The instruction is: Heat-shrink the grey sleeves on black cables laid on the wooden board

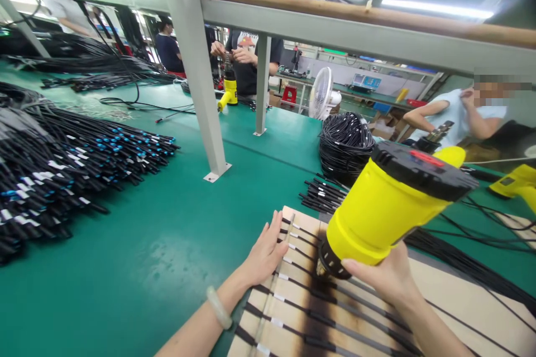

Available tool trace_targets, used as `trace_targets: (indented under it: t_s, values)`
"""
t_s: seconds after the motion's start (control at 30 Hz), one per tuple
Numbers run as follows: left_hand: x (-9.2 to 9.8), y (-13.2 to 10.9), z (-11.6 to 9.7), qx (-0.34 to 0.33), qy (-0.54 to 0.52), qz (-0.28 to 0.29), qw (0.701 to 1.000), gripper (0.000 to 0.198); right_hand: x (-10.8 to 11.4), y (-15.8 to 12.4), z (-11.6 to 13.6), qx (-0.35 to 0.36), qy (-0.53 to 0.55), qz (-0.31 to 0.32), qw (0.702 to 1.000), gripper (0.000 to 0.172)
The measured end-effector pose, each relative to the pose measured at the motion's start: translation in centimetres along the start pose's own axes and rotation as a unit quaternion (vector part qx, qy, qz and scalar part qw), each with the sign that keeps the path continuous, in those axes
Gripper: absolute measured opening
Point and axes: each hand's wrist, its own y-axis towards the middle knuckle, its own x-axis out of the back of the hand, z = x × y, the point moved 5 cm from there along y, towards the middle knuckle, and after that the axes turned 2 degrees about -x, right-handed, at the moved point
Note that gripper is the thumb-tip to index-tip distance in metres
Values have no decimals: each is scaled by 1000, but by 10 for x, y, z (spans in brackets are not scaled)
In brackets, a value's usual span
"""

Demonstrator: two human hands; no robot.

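Note:
A yellow heat gun [372, 209] with a black rear cap is gripped by my right hand [389, 273]. Its dark nozzle end points down at a scorched strip on a pale wooden board [435, 284]. Several black cables [288, 279] with white labels lie side by side across the board, passing over the burnt strip. My left hand [266, 251] rests flat at the board's left edge, fingers stretched over the cable ends by a thin rod [274, 279]. A bangle circles the left wrist. The heat gun hides part of the cables beneath it.
A large pile of black cables [96, 162] covers the left of the green table [167, 256]. Metal posts [201, 78] hold a shelf above. A coiled cable bundle [345, 142], a fan [322, 92] and another yellow heat gun [513, 184] are beyond. Other people [251, 61] work across the table.

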Motion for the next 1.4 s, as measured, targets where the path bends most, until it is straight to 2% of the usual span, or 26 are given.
trace_targets:
  t_s: [0.1,0.2,0.47,0.63,0.87,1.1,1.3,1.4]
  values:
    - [0,0,1,4,4,2,1000,81,1,5,1,22,-18,-1,1000,37]
    - [-1,0,1,2,7,4,1000,83,-1,2,-1,14,-12,18,1000,33]
    - [0,0,1,5,5,1,1000,82,-2,3,-4,25,-43,15,999,36]
    - [-1,0,2,6,7,2,1000,84,-5,-4,1,15,-11,39,999,31]
    - [-1,0,1,-6,7,-6,1000,79,-6,3,1,28,-24,25,999,35]
    - [-2,0,0,-2,11,0,1000,82,-8,-6,0,35,-15,65,997,30]
    - [0,-1,-2,4,10,2,1000,84,-6,2,4,23,5,30,999,30]
    - [0,-1,-2,2,8,5,1000,85,-8,-3,5,41,-1,61,997,29]
